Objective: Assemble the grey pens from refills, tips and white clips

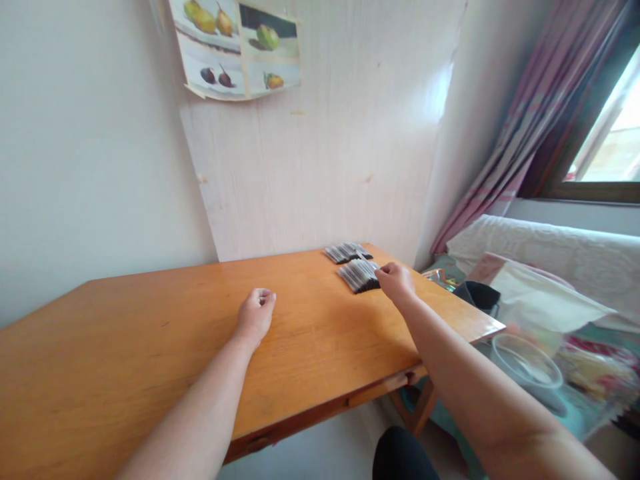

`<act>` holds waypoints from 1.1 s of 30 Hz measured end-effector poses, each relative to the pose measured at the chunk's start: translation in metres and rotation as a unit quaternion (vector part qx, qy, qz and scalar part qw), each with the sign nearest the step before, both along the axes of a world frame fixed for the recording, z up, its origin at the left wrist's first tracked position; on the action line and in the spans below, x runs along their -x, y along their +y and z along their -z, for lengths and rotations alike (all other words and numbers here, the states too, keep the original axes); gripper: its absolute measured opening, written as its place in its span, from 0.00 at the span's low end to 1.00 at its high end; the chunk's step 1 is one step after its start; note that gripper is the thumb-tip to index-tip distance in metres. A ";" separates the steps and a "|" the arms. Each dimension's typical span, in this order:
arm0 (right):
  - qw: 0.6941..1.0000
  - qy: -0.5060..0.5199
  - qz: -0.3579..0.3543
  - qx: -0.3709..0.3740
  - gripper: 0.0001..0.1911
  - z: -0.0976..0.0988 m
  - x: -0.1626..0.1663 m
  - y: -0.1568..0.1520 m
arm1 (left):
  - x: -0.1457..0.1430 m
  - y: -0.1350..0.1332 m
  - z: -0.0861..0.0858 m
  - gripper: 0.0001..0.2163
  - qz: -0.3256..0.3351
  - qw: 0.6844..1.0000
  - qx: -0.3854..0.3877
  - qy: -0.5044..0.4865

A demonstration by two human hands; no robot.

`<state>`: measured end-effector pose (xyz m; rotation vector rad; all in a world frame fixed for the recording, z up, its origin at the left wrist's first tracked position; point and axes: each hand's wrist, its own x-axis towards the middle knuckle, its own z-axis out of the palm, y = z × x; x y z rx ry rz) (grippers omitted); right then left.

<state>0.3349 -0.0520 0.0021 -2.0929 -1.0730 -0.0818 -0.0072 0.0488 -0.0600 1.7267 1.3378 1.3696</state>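
Two rows of slim pens with pale, see-through barrels and black ends lie at the right rear of the wooden table: a back row (343,252) against the wall and a front row (357,275) nearer me. My right hand (396,280) is at the right end of the front row, its fingers pinched on one pen (362,257) whose pale tip points left over the rows. Most of that pen is hidden by the hand and too small to see well. Over the middle of the table, away from the pens, my left hand (257,312) is loosely closed, with nothing visible in it.
The wooden table (150,333) meets a pale wall board with fruit pictures (240,53) on it. Beyond the table's right edge are a dark container (477,297), a clear plastic tub (527,363) and white cloths (545,300). A pink curtain (530,113) hangs by the window.
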 end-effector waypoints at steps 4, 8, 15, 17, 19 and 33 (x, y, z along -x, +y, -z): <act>0.999 0.005 0.008 0.035 0.14 0.004 -0.002 0.001 | 0.000 0.000 0.001 0.14 0.004 1.000 -0.002 0.009; 0.999 0.014 0.012 0.041 0.14 0.007 -0.004 0.003 | 0.000 -0.001 0.000 0.14 0.008 1.000 -0.002 0.011; 0.997 0.013 0.036 0.073 0.15 0.009 -0.015 0.007 | -0.001 -0.005 -0.004 0.14 0.003 1.000 -0.007 0.024; 0.997 0.017 0.038 0.062 0.15 0.009 -0.018 0.007 | -0.001 -0.006 -0.005 0.14 0.006 1.000 -0.010 0.029; 0.999 0.027 0.028 0.028 0.16 0.009 -0.017 0.006 | -0.002 -0.009 -0.007 0.14 0.000 0.999 -0.016 0.040; 0.937 0.058 -0.343 -0.041 0.06 -0.018 0.119 -0.023 | -0.016 -0.046 -0.029 0.17 0.116 0.881 -0.324 0.325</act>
